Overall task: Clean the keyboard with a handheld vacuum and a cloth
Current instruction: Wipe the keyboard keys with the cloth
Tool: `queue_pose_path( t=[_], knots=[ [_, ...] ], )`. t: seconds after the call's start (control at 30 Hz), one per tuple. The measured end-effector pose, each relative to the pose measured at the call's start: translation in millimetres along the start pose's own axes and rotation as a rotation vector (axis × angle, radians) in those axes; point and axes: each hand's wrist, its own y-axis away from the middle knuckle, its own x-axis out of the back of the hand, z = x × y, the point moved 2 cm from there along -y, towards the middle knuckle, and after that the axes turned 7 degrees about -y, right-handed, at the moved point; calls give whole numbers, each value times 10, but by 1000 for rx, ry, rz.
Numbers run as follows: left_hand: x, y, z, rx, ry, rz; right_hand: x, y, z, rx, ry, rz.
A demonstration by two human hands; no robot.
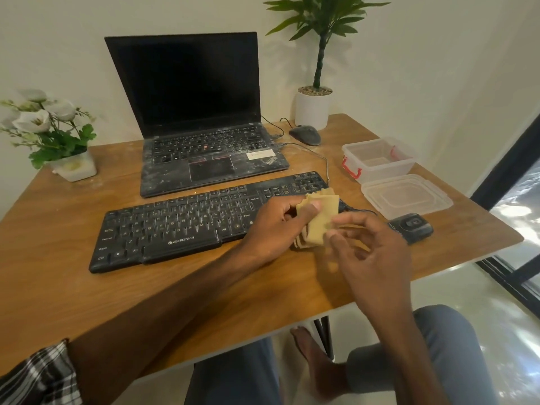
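A black keyboard [181, 226] lies across the wooden table [58, 287], in front of a dusty laptop [204, 153]. My left hand [277, 226] pinches a folded yellow cloth [321, 214] above the keyboard's right end, thumb on top of the fold. My right hand [371, 255] hovers just right of the cloth with fingers spread and relaxed, fingertips near its edge, slightly blurred. A small black handheld vacuum [412, 228] lies on the table to the right of my hands.
A clear plastic box [380, 162] with red clips and its lid [406, 195] sit at the right. A mouse [305, 134] and a white potted plant [314, 108] stand behind. A flower pot [73, 168] is at the left. The table edge is close on the right.
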Motion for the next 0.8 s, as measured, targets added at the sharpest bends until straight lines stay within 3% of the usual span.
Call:
queue_pose_path(
  t=[0.1,0.23,0.43,0.57,0.67,0.8],
  knots=[
    [73,-26,95,-94,-137,-73,0,-70,15,-92,-22,18],
    [281,-13,150,-113,-11,-123,-98,-227,24,-185,-69,-152],
    [961,162,92,-166,-181,34,-650,-534,-148,1,70,-574],
    [1588,409,-83,-146,-333,216,-1061,-790,-303,105,191,-565],
    [2105,671,-238,-31,-627,245,-1393,-994,-464,146,218,-552],
    [2498,980,-469,278,-800,93,-1959,-1126,-707,262,261,-659]
  ],
)
